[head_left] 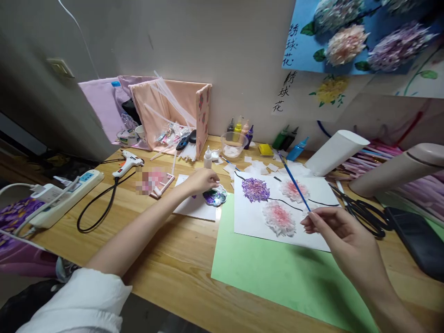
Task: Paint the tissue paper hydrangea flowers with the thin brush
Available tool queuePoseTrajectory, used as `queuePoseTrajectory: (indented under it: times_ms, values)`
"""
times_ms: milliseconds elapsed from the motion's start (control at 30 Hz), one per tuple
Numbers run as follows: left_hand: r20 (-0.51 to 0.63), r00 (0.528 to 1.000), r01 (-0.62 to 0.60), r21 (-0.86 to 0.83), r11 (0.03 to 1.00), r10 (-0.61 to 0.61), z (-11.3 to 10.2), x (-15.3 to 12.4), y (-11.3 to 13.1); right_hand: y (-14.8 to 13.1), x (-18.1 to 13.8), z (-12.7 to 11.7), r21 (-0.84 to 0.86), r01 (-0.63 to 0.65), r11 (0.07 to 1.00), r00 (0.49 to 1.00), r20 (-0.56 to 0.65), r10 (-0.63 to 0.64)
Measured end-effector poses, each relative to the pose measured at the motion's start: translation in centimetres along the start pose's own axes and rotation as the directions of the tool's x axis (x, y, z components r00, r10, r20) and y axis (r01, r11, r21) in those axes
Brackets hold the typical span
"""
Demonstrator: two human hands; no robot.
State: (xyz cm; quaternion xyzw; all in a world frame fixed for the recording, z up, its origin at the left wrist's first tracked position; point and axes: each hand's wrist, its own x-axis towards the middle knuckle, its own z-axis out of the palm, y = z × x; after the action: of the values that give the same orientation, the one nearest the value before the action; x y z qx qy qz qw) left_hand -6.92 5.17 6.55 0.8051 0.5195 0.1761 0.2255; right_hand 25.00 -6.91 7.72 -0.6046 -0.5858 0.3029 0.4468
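My right hand point(342, 231) pinches the brush point(295, 184) at its near end; light, stiff, I'd grip mid-shaft. Left hand point(203, 180) on the palette point(215, 197), can't tell if clenched.

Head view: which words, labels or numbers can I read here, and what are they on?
"绣球花" - black brush characters running down the blue paper flower poster on the wall.
"绣球花" - again, down the white paper poster with a yellow flower below it.
Long white power strip and small paint bottles: markings too small to read.
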Motion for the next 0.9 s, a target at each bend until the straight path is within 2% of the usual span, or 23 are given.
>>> queuePoseTrajectory:
  times_ms: [100, 200, 367, 467, 567, 633, 767, 900]
  values:
    - [0.111, 0.993, -0.044, -0.017, 0.999, 0.045, 0.0, 1.4, 0.5, 0.5, -0.7, -0.2, 0.128, -0.069, 0.989, 0.996, 0.070, 0.060]
    - [0.159, 0.986, -0.045, -0.015, 0.999, 0.047, 0.3, 2.2, 1.0, 0.8, -0.9, -0.1, 0.238, -0.097, 0.967, 0.987, 0.149, 0.062]
    - [0.186, 0.982, -0.005, -0.040, 0.999, 0.013, -0.1, 2.5, 0.9, 0.3, -0.2, -0.5, 0.381, -0.067, 0.922, 0.987, 0.160, 0.006]
    - [0.158, 0.987, 0.026, -0.086, 0.996, -0.013, -1.2, 1.3, 0.3, -1.4, 0.4, -1.3, 0.427, 0.038, 0.904, 0.974, 0.187, -0.129]
    - [0.102, 0.992, 0.087, -0.141, 0.986, -0.073, -2.2, -0.9, -0.7, -3.7, 0.8, -1.5, 0.374, 0.220, 0.901, 0.887, 0.309, -0.344]
    - [0.067, 0.988, 0.149, -0.227, 0.962, -0.137, -2.5, -2.6, -1.5, -5.1, 1.2, -0.9, 0.302, 0.361, 0.882, 0.844, 0.297, -0.447]
    - [0.091, 0.942, 0.311, -0.592, 0.744, -0.322, -1.9, -5.5, -2.9, -6.7, 1.8, 2.0, 0.240, 0.537, 0.808, 0.758, 0.281, -0.588]
    - [0.112, 0.883, 0.396, -0.698, 0.597, -0.455, -0.8, -6.6, -3.3, -6.6, 2.3, 5.8, 0.249, 0.647, 0.721, 0.649, 0.318, -0.691]
